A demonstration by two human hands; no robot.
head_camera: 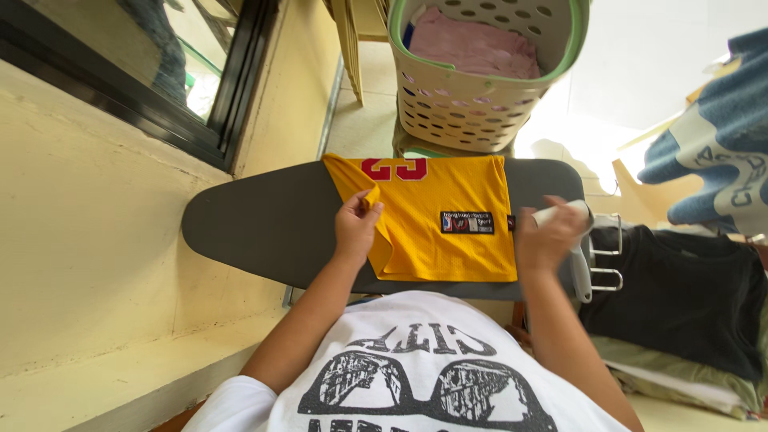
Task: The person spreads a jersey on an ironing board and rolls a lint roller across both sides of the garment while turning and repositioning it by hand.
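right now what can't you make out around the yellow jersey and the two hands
- Iron, head view: the right hand covers most of it, so its shape and soleplate are hidden.
- Yellow jersey: its far end hangs over the ironing board edge, cutting off the red print.
- Left hand: its fingers curl into the jersey's fold, hiding the fingertips.
- Laundry basket: its top is cut off by the frame edge.

A yellow jersey [448,224] lies on the grey ironing board [264,224]. The left hand [356,228] pinches its folded edge, while the right hand [548,240] grips a white iron [578,240] (its soleplate is hidden). A laundry basket [480,76] stands beyond.
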